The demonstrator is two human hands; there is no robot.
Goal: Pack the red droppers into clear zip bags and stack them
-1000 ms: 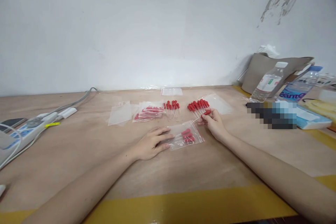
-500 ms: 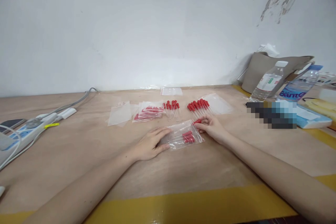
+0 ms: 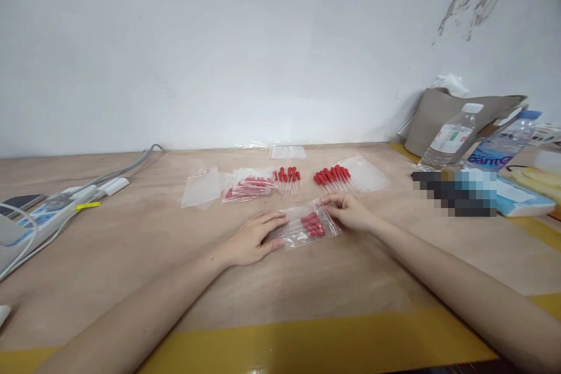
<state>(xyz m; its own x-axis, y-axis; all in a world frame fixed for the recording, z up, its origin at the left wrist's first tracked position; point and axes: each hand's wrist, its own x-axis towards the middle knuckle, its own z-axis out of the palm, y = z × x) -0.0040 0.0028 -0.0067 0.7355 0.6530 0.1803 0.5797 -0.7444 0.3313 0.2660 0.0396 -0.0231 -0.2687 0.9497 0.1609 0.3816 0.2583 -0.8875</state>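
Note:
A small clear plastic bag lies on the wooden table with a few red-bulbed droppers inside. My left hand lies flat on the bag's left end and holds it down. My right hand is at the bag's right end, fingertips pinched on its mouth. Just behind my right hand lies a row of loose red droppers. A second small group of droppers lies further left.
A filled bag of droppers and empty clear bags lie at the back left, another empty bag at the back right. A power strip with cables is far left. Two water bottles, a grey bag and a blue pack stand right.
My right hand took one dropper from the loose row, brought it down to the bag's mouth and slid it inside. My left hand stayed on the bag.

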